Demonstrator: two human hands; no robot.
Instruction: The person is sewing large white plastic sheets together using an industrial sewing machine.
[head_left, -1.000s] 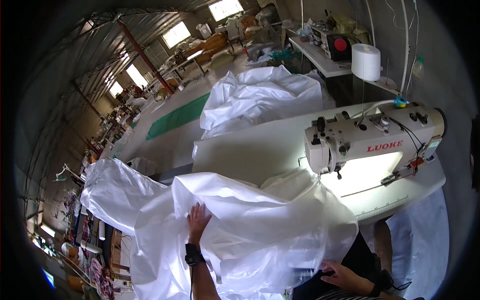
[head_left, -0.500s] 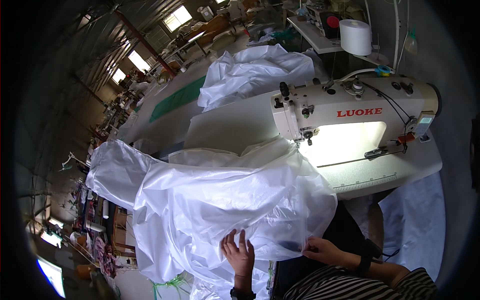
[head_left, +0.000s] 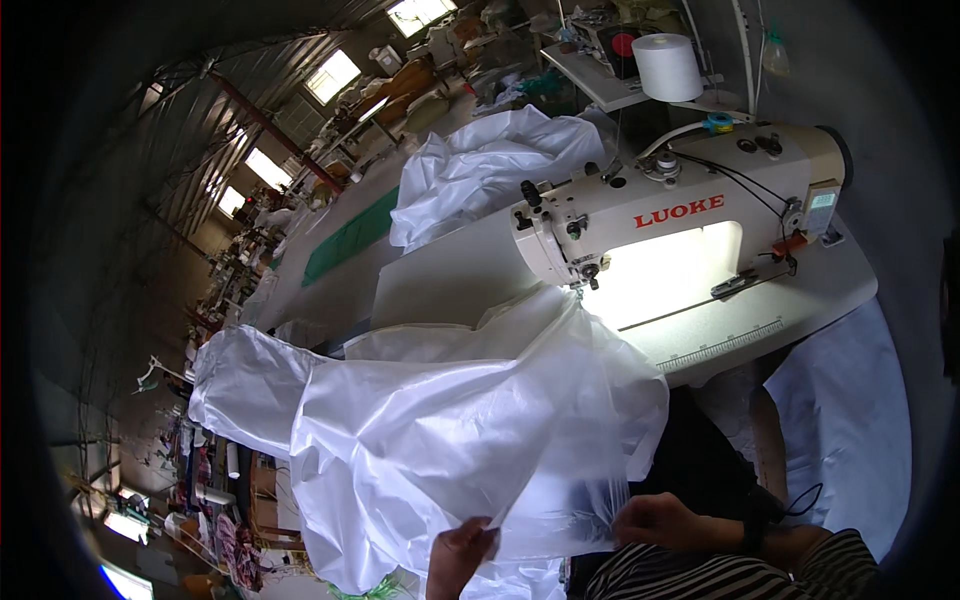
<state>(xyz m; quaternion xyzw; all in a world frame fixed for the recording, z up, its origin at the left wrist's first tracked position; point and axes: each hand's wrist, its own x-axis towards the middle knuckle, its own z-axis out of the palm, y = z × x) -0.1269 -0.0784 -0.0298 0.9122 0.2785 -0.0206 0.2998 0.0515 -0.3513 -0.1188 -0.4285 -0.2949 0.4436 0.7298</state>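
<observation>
A large sheet of thin, shiny white translucent fabric (head_left: pixel 420 430) hangs over the near edge of the sewing table in loose folds. Its far part runs up to the needle of a white sewing machine (head_left: pixel 660 205), whose lamp is lit. At the lower edge, my left hand (head_left: pixel 460 552) is closed, pinching the fabric's near border. My right hand (head_left: pixel 662 522) is also closed, on the fabric's right edge, with its fingertips partly hidden. Between both hands the cloth is drawn fairly taut, down from the needle.
Behind the machine lies a heap of white fabric (head_left: pixel 500 165) on the table, beside a green strip (head_left: pixel 350 235). A cone of white thread (head_left: pixel 668 68) stands at the back right. More white cloth (head_left: pixel 845 420) hangs at the right, and a cluttered workshop stretches away on the left.
My left hand has gone from spread fingers on the fabric to pinching its border, lower down. My right hand has moved slightly down, and the cloth is tauter. The view has tilted and shifted.
</observation>
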